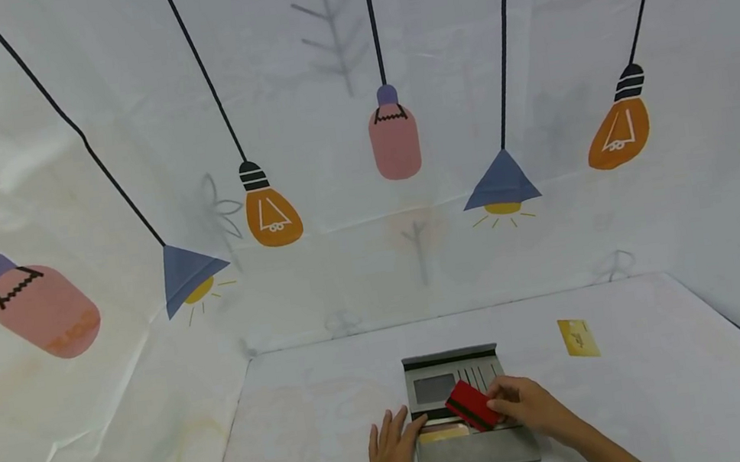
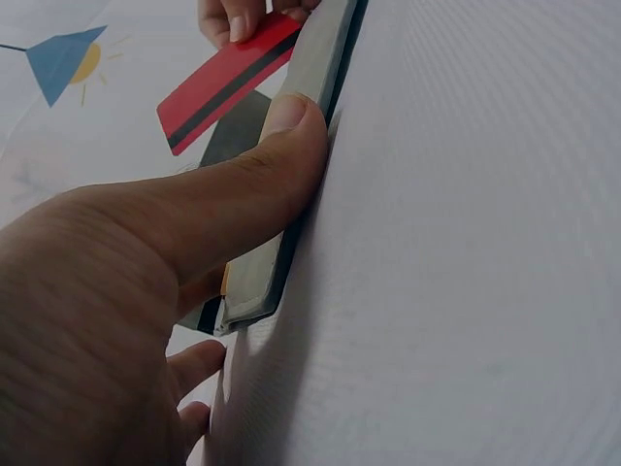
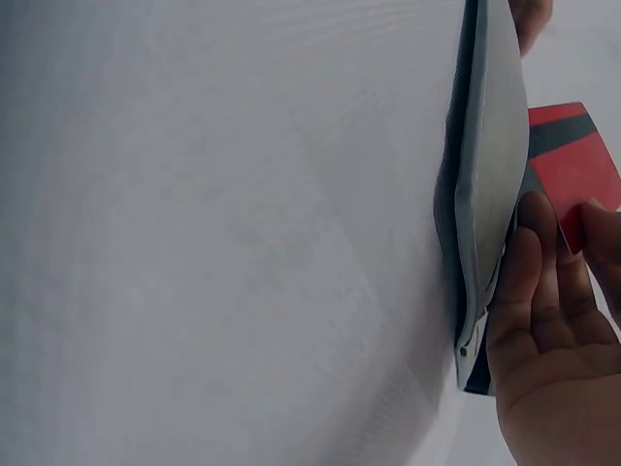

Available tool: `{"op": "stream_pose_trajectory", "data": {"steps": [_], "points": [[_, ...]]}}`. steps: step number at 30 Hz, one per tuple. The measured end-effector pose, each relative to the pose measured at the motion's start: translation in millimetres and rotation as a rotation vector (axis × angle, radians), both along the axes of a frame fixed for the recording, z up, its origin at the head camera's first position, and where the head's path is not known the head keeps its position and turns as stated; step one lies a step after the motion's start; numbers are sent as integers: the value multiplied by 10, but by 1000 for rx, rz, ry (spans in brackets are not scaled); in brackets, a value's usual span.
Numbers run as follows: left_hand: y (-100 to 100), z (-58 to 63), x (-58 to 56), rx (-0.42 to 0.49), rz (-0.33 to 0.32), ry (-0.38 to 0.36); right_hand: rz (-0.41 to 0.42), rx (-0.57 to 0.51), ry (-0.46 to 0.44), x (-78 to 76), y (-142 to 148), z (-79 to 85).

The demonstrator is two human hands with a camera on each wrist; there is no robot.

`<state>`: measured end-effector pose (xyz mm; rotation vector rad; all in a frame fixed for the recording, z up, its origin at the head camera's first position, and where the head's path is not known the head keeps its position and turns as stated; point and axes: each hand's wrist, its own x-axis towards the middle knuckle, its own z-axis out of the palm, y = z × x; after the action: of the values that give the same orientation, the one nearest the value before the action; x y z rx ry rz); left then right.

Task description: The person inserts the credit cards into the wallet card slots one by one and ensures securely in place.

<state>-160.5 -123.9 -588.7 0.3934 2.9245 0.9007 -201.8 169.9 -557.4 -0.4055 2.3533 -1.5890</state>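
A grey wallet (image 1: pixel 483 450) lies unfolded on the white surface, with a dark window and slits in its far half. A gold card (image 1: pixel 445 434) shows in its near pocket. My right hand (image 1: pixel 528 406) pinches a red card (image 1: pixel 469 405) with a black stripe between thumb and fingers, tilted over the wallet's middle. In the left wrist view, the red card (image 2: pixel 228 83) slants just above the wallet's edge. My left hand (image 1: pixel 398 459) rests at the wallet's left side, fingers spread, its thumb (image 2: pixel 262 165) lying along the near edge and the index finger touching the pocket area.
A yellow card (image 1: pixel 579 338) lies on the white table (image 1: pixel 324 421), right of the wallet and farther back. Behind the table rises a white sheet (image 1: pixel 348 280) printed with hanging lamps and bulbs, which also runs along the left and right sides.
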Motion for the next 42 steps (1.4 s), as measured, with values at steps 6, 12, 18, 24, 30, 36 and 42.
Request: {"op": "stream_pose_trajectory", "data": {"steps": [6, 12, 18, 24, 30, 36, 42], "points": [[0, 14, 2, 9, -8, -2, 10, 65, 26, 10, 4, 19], [-9, 38, 15, -5, -19, -14, -1, 181, 106, 19, 27, 46], [-11, 71, 15, -7, -16, -33, 21, 197, 102, 12, 69, 76], [3, 53, 1, -13, -6, -33, 43, 227, 119, 2, 114, 74], [12, 35, -10, -6, 15, -44, 54, 243, 144, -9, 175, 54], [5, 5, -17, -8, 15, -39, 72, 253, 142, -27, 218, 71], [5, -10, -24, -20, 12, -39, 84, 259, 143, -43, 235, 72]]}}
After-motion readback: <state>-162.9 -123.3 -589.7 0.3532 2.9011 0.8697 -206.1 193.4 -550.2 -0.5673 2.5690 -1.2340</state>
